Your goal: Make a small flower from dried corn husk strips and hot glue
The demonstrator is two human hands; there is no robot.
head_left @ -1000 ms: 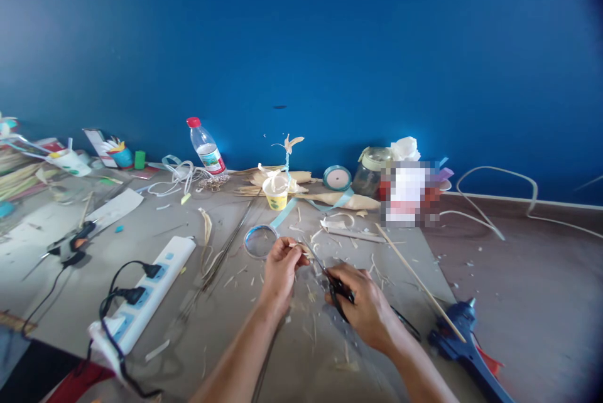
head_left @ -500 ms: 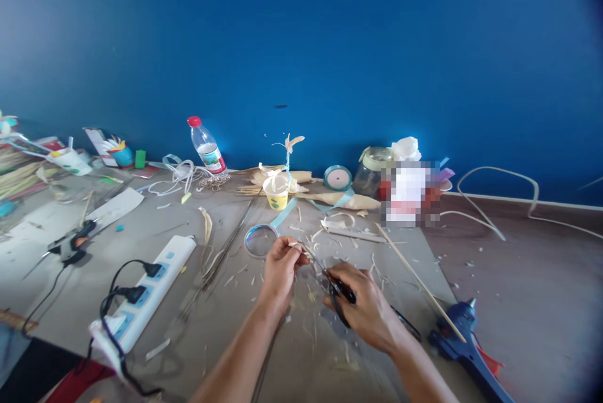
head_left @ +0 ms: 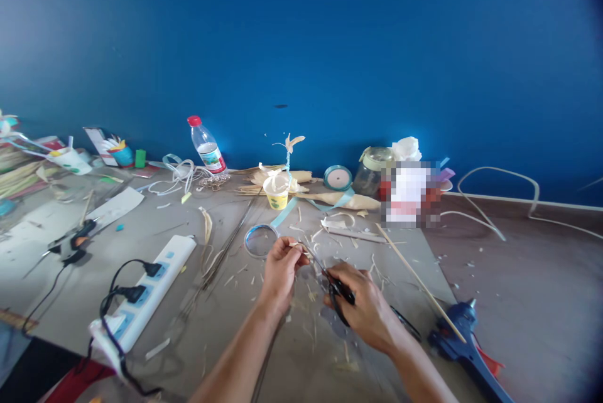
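Note:
My left hand [head_left: 284, 263] pinches a small pale piece of dried husk [head_left: 296, 245] between thumb and fingers. From the right, black-handled scissors [head_left: 340, 298] reach toward it, their blades at the husk by my left fingertips. Wrapped round the scissor handles is my right hand [head_left: 362, 300]. Whether the blades are fully closed is hard to make out. Many pale scraps lie under and around both hands. Just behind my left hand lies a ring-shaped roll [head_left: 261, 241] with blue ribbon running from it.
A yellow-and-white cup [head_left: 276, 193] with a husk flower stands behind the hands. A white power strip [head_left: 151, 290] lies left, near a black glue gun [head_left: 71, 241]. Right are a thin stick [head_left: 419, 282] and a blue glue gun [head_left: 464, 334]. A bottle [head_left: 207, 147] and jar [head_left: 373, 172] stand by the wall.

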